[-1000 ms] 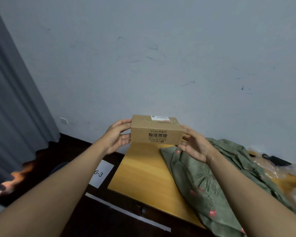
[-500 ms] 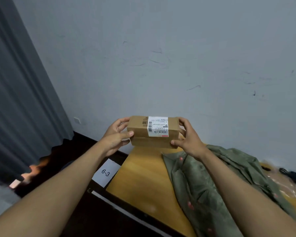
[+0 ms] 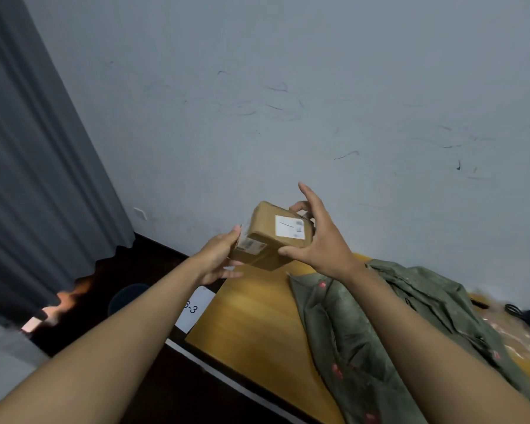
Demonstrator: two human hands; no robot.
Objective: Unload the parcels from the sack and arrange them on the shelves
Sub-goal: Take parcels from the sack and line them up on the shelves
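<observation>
Cardboard parcel (image 3: 273, 238) held tilted above wooden shelf (image 3: 257, 316), 12 o'clock of green sack (image 3: 364, 332). Left hand (image 3: 218, 258) cups underneath, fingers loosely curled; right hand (image 3: 318, 243) pinches far end, index splayed, prob. to read label (image 3: 289, 227).

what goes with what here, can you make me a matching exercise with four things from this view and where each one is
Things:
1. cardboard parcel
2. green sack
3. white paper tag
4. grey curtain

Places:
A. hanging at the far left
B. lying on the right part of the wooden tabletop
C. held in the air between the left hand and the right hand
D. just off the tabletop's left edge, marked with a 3

Pairs: 1-C, 2-B, 3-D, 4-A
</observation>
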